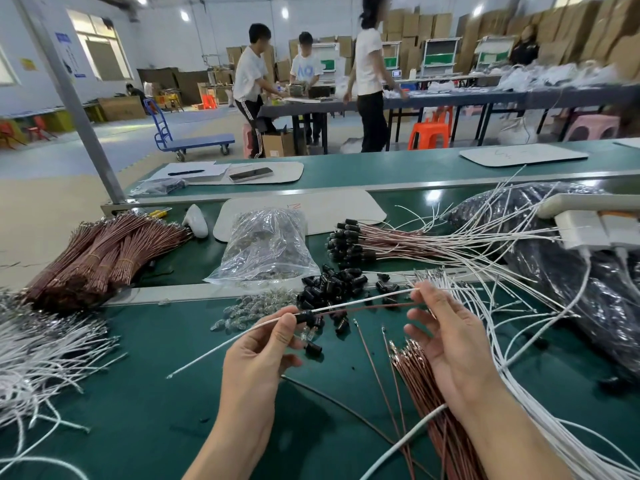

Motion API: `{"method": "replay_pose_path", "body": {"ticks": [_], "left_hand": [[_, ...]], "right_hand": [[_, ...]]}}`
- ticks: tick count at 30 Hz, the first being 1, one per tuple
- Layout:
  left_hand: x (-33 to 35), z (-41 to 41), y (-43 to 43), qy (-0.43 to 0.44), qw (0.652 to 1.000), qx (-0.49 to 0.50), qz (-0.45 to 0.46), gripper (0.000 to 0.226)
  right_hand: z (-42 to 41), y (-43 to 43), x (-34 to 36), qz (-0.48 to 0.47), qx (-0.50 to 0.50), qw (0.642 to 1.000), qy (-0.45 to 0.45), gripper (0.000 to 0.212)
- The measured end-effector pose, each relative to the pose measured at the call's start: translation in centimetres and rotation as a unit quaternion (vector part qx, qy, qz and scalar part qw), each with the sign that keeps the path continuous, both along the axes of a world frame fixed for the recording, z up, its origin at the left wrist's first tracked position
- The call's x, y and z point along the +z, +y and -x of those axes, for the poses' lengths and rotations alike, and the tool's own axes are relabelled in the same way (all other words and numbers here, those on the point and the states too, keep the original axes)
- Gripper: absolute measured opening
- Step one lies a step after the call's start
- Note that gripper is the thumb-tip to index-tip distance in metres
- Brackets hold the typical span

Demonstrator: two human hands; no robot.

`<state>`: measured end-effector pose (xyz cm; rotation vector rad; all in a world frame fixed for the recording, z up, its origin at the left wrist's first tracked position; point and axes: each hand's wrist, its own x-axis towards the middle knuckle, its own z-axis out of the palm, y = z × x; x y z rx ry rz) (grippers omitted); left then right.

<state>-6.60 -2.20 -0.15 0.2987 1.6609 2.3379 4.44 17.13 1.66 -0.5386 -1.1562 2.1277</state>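
My left hand (263,355) pinches a small black socket (306,318) with a clear bulb under it. A white wire (363,300) and a brown wire (374,308) run from the socket to the right. My right hand (446,344) pinches the far ends of these two wires between thumb and fingertips. Another white wire (221,349) trails left from under my left hand. Both hands hover over the green table (145,403).
Loose black sockets (332,285) and clear bulbs (249,308) lie just beyond my hands. A plastic bag (265,247), brown wire bundles (104,251), finished assemblies (349,240), white wires (41,358) and loose brown wires (429,393) surround them. People work at tables behind.
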Motion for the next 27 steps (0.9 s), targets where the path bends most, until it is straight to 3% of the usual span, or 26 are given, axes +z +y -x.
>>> {"method": "replay_pose_path", "body": {"ticks": [5, 22, 27], "left_hand": [[0.1, 0.5, -0.1, -0.032, 0.999, 0.002, -0.012, 0.024], [0.6, 1.6, -1.4, -0.092, 0.994, 0.003, -0.055, 0.029], [0.7, 1.8, -1.6, -0.103, 0.993, 0.004, -0.061, 0.020]], "right_hand": [[-0.5, 1.0, 0.5, 0.010, -0.041, 0.999, 0.015, 0.014], [-2.2, 3.6, 0.6, 0.046, -0.138, 0.988, 0.042, 0.017], [-2.4, 4.0, 0.4, 0.071, -0.148, 0.985, 0.049, 0.016]]}}
